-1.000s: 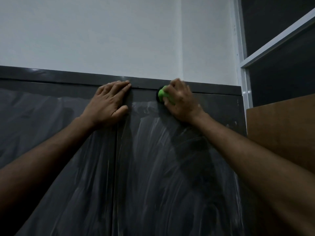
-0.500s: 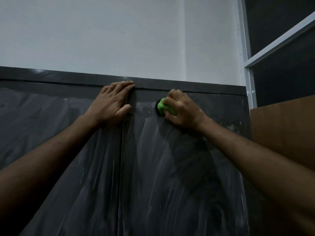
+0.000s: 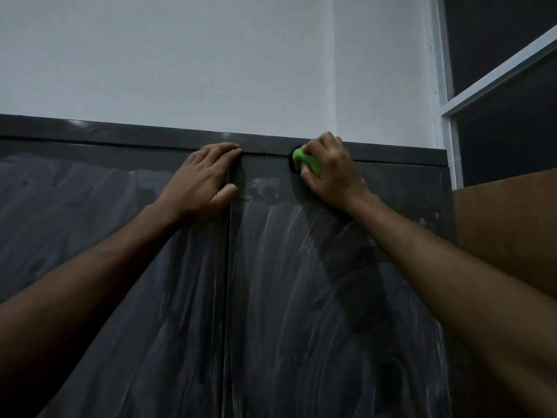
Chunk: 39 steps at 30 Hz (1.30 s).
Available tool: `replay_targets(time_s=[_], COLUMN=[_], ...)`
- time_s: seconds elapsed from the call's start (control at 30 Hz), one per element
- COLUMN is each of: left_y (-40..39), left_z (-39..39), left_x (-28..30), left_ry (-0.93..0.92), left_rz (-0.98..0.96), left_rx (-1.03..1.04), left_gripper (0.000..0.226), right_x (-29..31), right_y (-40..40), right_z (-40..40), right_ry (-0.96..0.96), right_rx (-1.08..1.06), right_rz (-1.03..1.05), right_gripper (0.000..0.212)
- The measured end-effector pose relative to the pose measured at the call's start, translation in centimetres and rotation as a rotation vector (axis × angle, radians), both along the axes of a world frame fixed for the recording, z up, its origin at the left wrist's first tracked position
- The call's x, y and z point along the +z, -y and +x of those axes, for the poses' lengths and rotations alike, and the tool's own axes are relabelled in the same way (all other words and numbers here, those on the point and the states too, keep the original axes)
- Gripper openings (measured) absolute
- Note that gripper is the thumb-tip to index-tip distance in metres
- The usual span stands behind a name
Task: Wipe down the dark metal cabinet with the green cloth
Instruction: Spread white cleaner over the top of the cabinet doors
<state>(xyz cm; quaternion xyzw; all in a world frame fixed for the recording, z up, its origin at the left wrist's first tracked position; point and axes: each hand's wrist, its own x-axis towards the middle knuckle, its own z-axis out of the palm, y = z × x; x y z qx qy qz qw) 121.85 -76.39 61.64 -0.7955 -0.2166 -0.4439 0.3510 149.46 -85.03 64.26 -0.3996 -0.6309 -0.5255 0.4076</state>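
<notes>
The dark metal cabinet (image 3: 301,297) fills the lower view, its two doors streaked with pale wipe marks. My right hand (image 3: 330,173) grips the bunched green cloth (image 3: 306,161) and presses it on the right door's top edge, just under the cabinet's top rim. My left hand (image 3: 205,179) lies flat with straight fingers on the left door, beside the centre seam. Most of the cloth is hidden under my fingers.
A white wall (image 3: 211,61) rises behind the cabinet. A white-framed dark window (image 3: 506,92) stands at the upper right. A brown board (image 3: 506,230) leans against the cabinet's right side.
My right hand has moved the cloth back up from the door face to its top edge. My left hand stays in place on the left door.
</notes>
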Motion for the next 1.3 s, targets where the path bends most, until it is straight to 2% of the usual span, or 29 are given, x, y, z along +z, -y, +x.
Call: replay_targets(time_s=[0.07,0.2,0.27,0.4,0.57,0.77,0.93,1.0,1.13,1.2,1.3], left_y=[-0.2,-0.3,-0.2,-0.1,0.1,0.7,0.5,0.5,0.6,0.6,0.5], left_z=[-0.8,-1.4,-1.5,-1.5,-1.8,-0.9,-0.7,-1.0,-1.3,-1.2,-1.3], left_x=[-0.4,-0.5,-0.3,-0.4,-0.2,-0.1,-0.7,-0.6,-0.6,-0.7,-0.6], left_ry=[0.028,0.063,0.074,0.073,0.068,0.105,0.121,0.101,0.082,0.083,0.071], left_rz=[0.004,0.009,-0.005,-0.014,-0.028,-0.049,-0.084,-0.092,-0.103,-0.115,-0.131], left_rx=[0.021,0.079,0.089,0.102,0.12,0.132,0.159,0.175,0.188,0.183,0.171], left_gripper=[0.081,0.083,0.086,0.088,0.088,0.087,0.09,0.092,0.094,0.096,0.097], right_x=[-0.5,-3.2,-2.7,-1.2,-4.4,-0.8,-4.3,-3.7,-0.9,-1.7,-4.0], right_y=[-0.4,-0.2,0.4,-0.1,-0.1,0.2,-0.1,0.6,-0.1,-0.8,-0.7], right_z=[-1.9,-2.9,-2.4,-3.8,-4.6,-3.2,-4.7,-3.5,-4.0,-5.7,-6.2], right_ry=[0.003,0.235,0.191,-0.089,0.159,-0.095,0.163,0.153,-0.083,-0.048,0.124], right_rx=[0.0,-0.02,-0.043,0.003,-0.014,0.007,0.01,-0.006,0.021,0.028,0.009], right_rz=[-0.017,-0.217,-0.186,-0.047,-0.245,-0.072,-0.264,-0.25,-0.112,-0.132,-0.265], right_gripper=[0.024,0.025,0.025,0.025,0.026,0.024,0.025,0.025,0.026,0.026,0.027])
